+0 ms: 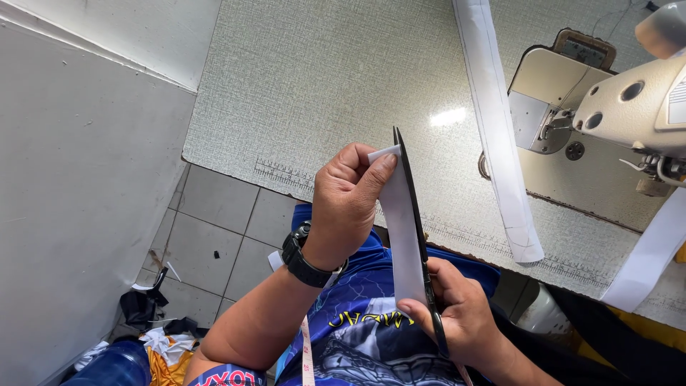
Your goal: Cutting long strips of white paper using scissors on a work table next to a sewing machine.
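Fabric scraps [153, 336] on floor, 7 o'clock | right hand [464, 314] grips black scissors [414, 207] | left hand [350, 200] pinches white strip [401, 243], centre, apparently mid-cut | second strip [496, 129], sewing machine [614, 107], 2 o'clock

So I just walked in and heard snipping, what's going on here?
A person seated at a speckled grey sewing table is cutting a narrow white fabric strip. The left hand pinches the strip's top end, while the right hand works black scissors along its right edge. The blades reach up to the strip's top. A cream sewing machine sits at the right, and another long white strip lies across the table beside it.
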